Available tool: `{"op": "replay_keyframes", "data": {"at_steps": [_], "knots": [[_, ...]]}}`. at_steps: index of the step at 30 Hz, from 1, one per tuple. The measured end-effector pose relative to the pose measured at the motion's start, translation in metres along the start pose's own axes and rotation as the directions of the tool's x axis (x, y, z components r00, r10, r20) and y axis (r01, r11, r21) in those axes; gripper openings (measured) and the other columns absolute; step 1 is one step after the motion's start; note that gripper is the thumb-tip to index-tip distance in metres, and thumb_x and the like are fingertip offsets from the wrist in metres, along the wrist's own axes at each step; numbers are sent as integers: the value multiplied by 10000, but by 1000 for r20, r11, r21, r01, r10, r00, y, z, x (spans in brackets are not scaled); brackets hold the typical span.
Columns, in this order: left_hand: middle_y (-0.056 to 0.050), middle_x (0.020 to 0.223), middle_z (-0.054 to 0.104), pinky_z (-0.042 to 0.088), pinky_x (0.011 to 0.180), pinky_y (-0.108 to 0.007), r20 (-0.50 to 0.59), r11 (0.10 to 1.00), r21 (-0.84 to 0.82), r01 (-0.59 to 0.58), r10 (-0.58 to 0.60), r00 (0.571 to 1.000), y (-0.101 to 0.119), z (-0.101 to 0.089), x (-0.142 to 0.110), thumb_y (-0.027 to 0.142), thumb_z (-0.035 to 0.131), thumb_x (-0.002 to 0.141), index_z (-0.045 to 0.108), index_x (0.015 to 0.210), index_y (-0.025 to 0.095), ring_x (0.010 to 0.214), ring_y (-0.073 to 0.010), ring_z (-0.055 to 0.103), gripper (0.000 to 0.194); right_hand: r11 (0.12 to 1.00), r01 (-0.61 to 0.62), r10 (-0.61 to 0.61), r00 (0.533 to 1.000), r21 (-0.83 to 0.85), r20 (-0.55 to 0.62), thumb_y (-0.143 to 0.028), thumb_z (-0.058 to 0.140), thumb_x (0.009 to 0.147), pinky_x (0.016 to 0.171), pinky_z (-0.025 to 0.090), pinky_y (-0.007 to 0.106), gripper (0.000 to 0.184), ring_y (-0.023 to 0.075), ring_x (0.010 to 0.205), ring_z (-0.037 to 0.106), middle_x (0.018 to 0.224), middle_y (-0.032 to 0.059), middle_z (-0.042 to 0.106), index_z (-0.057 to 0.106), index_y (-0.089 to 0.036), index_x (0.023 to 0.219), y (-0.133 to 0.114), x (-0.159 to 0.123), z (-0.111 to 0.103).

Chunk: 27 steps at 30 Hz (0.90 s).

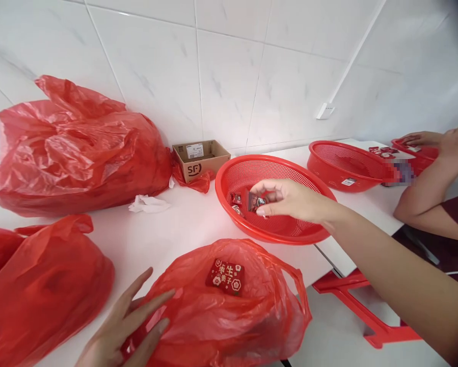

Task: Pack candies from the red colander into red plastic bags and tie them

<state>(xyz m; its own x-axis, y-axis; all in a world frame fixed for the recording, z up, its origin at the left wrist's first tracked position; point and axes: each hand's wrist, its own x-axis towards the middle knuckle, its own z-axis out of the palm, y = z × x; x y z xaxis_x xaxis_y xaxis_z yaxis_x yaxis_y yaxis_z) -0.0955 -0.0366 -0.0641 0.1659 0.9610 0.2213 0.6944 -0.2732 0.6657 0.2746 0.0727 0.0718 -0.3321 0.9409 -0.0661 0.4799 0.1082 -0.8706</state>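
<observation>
My right hand (pixel 280 199) pinches a small dark red wrapped packet (pixel 254 202) over the red perforated basket (pixel 274 234). A few more small packets (pixel 237 204) lie in that basket beneath it. My left hand (pixel 131 323) is at the near edge, its fingers spread against the side of a red plastic bag (pixel 213 326). Something red and shiny shows below its palm; whether that is bag or packet I cannot tell. On the bag lies a flat red box (pixel 225 277) with Chinese characters and white flowers.
Full red bags stand at the left, one large (pixel 79 153) and one nearer (pixel 56 295). Against the wall sits a cardboard box (pixel 201 159) near a crumpled tissue (pixel 148 204). Another red basket (pixel 347 165) and a person's arm (pixel 431 178) are at the right, above a red stool (pixel 362 300).
</observation>
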Motion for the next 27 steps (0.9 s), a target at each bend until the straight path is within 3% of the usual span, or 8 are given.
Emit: {"op": "replay_keyframes", "data": {"at_steps": [5,7,10,14,18,20,24,27], "knots": [[7,1449,566,435,1078,-405,85,999,47,25,-29,996,15,3,11,440,583,880,538,1397,372,1312,-265,548,523,973,-30,-25,973,231,232,-239,688,813,779,556,293,263,132,820,668,996,-1,678,570,-241,1048,-17,-33,60],[-6,1488,522,360,1134,-404,71,997,-28,72,-70,995,30,4,17,425,552,907,517,1416,325,1371,-245,481,520,987,-37,-1,971,154,238,-248,693,805,751,557,298,272,138,798,666,1018,1,677,567,-251,1047,-16,-38,83],[-28,1543,450,284,1175,-398,54,976,-163,144,-137,989,45,8,23,433,543,916,476,1449,272,1436,-226,384,561,999,-9,15,983,-34,182,-270,750,754,835,546,325,348,198,973,668,1094,12,689,612,-266,1073,-8,-34,110],[18,1573,402,227,1201,-397,8,946,-246,212,-217,976,46,14,24,464,571,895,433,1468,325,1467,-190,323,606,988,13,18,981,-154,194,-296,797,719,885,549,335,473,244,1085,668,1165,42,713,663,-266,1172,9,-15,128],[17,1595,362,231,1204,-401,18,929,-276,246,-251,968,45,14,23,471,598,870,397,1485,334,1475,-189,303,662,927,135,-103,989,-349,110,-286,727,817,985,506,402,516,278,1135,653,1289,117,664,619,-201,1314,12,-3,125],[2,1599,355,220,1209,-412,11,928,-274,252,-259,966,45,13,23,472,603,863,381,1495,317,1480,-199,293,688,933,145,-130,989,-329,67,-265,652,881,952,522,386,423,253,1075,682,1264,121,678,630,-181,1295,4,-4,115],[0,1610,333,204,1214,-432,-19,947,-241,215,-226,974,40,14,22,458,579,885,354,1508,318,1487,-209,276,677,975,143,-148,989,-172,-20,-277,566,937,747,568,288,243,156,803,718,990,50,754,691,-211,1135,-10,-1,82],[5,1610,332,225,1207,-445,-30,962,-209,175,-185,982,36,15,21,450,569,902,344,1509,344,1483,-216,285,656,928,85,-150,977,-362,-154,-236,562,923,776,554,309,204,165,815,705,930,41,745,686,-217,1085,-4,21,52]]}}
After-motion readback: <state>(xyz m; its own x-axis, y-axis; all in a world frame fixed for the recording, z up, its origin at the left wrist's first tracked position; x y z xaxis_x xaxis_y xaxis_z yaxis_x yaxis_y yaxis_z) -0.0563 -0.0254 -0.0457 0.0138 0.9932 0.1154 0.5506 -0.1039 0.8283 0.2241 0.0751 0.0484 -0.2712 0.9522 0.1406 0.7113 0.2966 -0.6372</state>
